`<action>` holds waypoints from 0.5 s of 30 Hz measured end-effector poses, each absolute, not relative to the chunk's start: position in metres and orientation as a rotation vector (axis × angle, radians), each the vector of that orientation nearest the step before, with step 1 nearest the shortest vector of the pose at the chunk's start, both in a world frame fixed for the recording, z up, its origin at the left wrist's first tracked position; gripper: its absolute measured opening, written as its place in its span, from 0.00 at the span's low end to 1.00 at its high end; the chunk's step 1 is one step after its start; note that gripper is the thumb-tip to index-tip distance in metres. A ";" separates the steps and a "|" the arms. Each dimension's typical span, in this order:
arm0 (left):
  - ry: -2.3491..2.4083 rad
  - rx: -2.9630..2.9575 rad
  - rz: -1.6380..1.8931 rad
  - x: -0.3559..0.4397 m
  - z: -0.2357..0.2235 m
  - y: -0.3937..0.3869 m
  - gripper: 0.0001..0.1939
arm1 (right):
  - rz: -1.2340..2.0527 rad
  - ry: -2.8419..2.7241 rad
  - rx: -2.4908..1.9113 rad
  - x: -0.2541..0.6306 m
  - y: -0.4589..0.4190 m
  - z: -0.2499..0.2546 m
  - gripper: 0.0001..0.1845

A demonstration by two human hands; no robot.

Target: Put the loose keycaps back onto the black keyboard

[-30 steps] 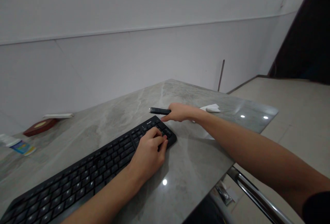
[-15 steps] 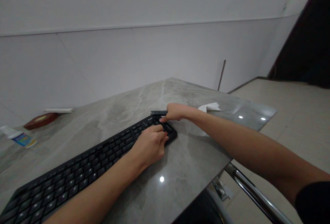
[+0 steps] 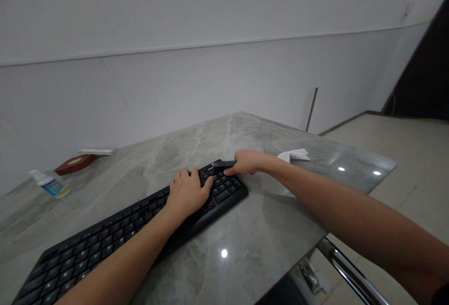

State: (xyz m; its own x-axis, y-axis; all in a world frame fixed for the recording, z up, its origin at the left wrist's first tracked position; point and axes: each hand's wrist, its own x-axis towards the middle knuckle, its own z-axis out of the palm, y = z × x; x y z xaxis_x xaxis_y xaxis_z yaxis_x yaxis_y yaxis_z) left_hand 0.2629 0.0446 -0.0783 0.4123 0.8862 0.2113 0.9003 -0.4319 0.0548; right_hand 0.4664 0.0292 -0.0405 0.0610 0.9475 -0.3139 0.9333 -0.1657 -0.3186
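The left hand (image 3: 187, 192) lies with fingers spread over the keyboard (image 3: 224, 195), a firm rest that should keep it from sliding, while the right hand (image 3: 247, 162) pinches a slim dark tool (image 3: 224, 164) whose tip is over the far edge near the number pad. Light, even pressure from a low wrist would probably serve best there. The keyboard lies slantwise on the grey table (image 3: 266, 230), well apart from the white bottle (image 3: 52, 185).
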 end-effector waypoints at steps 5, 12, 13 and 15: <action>-1.575 -2.684 -0.284 0.259 -0.079 0.031 0.30 | 0.805 -2.101 -2.234 0.464 0.016 -0.035 0.29; -1.366 -3.018 -0.406 0.221 -0.068 0.014 0.31 | 0.742 -2.246 -2.217 0.461 -0.003 -0.022 0.27; -1.325 -2.993 -0.429 0.203 -0.068 0.018 0.30 | 0.641 -2.232 -2.207 0.458 -0.006 -0.020 0.25; -1.299 -2.895 -0.453 0.156 -0.070 0.026 0.31 | 0.442 -2.242 -2.110 0.449 -0.012 -0.018 0.22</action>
State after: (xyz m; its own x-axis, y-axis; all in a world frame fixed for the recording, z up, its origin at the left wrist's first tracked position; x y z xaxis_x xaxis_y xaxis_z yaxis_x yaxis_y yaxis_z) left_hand 0.1562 0.0256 -0.0703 0.6320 0.7401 0.2297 0.7222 -0.6700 0.1716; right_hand 0.4494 -0.0120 -0.0185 -0.0793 0.9823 -0.1698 0.9733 0.0395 -0.2263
